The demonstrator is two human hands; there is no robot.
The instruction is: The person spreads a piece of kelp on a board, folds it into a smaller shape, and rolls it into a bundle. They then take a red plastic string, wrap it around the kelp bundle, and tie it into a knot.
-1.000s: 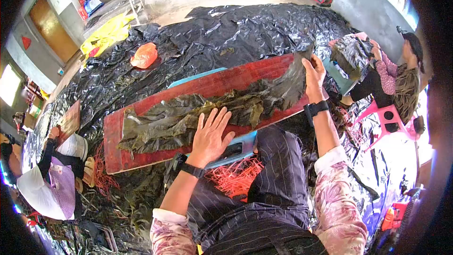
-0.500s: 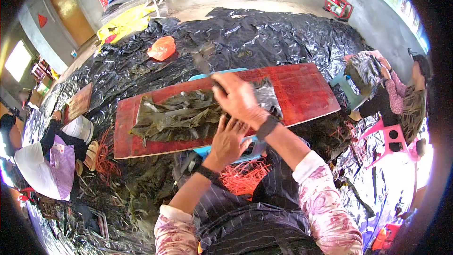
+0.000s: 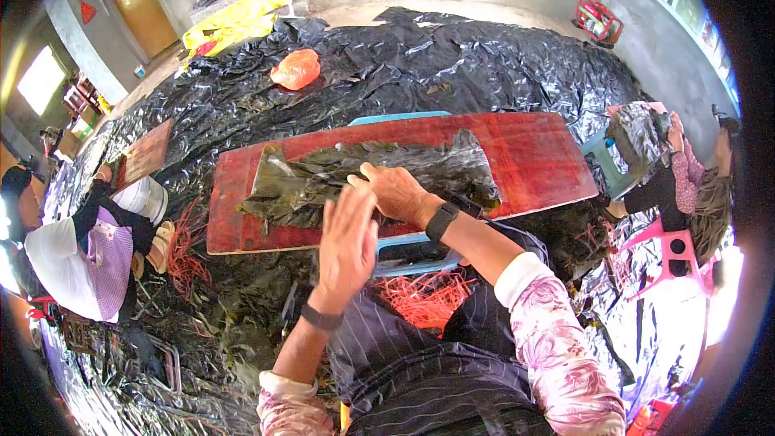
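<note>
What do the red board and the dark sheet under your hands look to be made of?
Red board: apparently wood with a glossy red coating; flat, rigid, shiny. Dark sheet: likely wet kelp or seaweed; olive-brown, limp, wrinkled, glistening. Right hand presses it.

One head camera looks forward and steeply down, close over the board (image 3: 533, 153) on the lap, its fisheye edges reaching the far wall.

No text, label, brand or number can be read anywhere in the scene. The red diamond sign (image 3: 87, 12) on the far left wall is too small to make out. The red machine (image 3: 598, 22) at the far right shows no legible marking, nor do the black wristbands.
</note>
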